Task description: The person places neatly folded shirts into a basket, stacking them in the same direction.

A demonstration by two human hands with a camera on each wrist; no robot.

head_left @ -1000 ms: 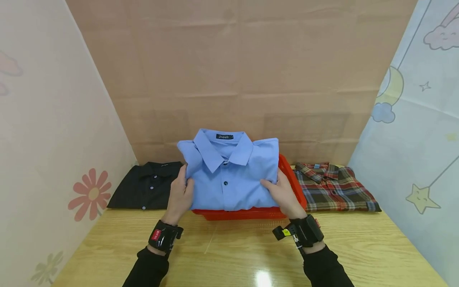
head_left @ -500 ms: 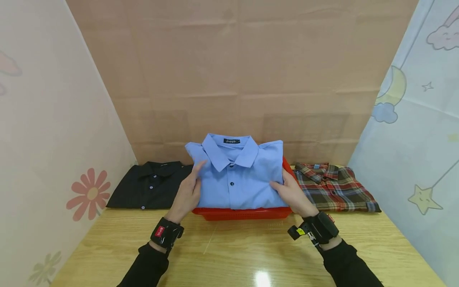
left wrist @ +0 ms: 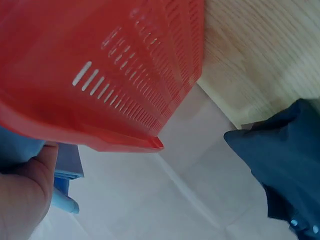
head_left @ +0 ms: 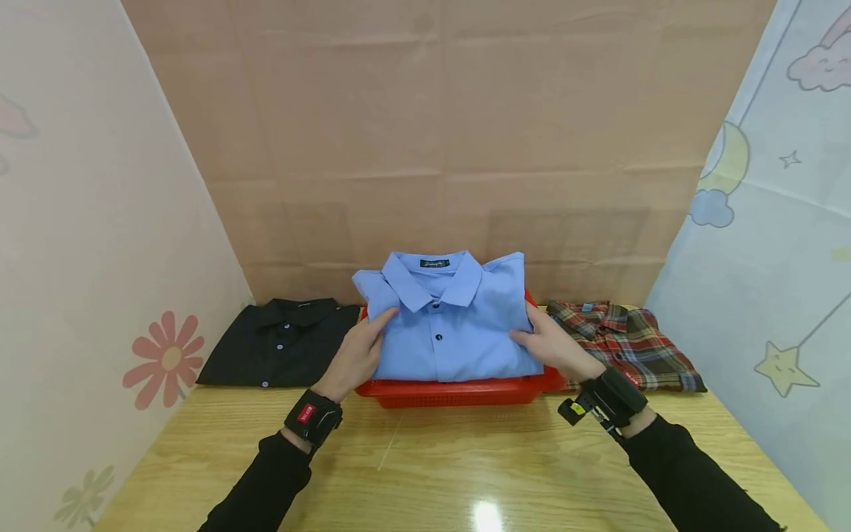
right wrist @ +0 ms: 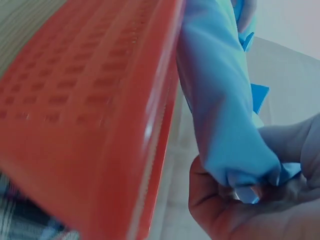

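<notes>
Centre of frame: folded blue shirt [head_left: 452,332] lies over red basket [head_left: 459,390], collar toward the back; left hand [head_left: 355,358] and right hand [head_left: 555,349] pinch its opposite side edges, equally near.

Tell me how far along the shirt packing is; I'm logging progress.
Done: the blue shirt is folded and over the red basket. In hand: the left hand and right hand grip its sides. Left: the black shirt and plaid shirt lie on the table.
</notes>
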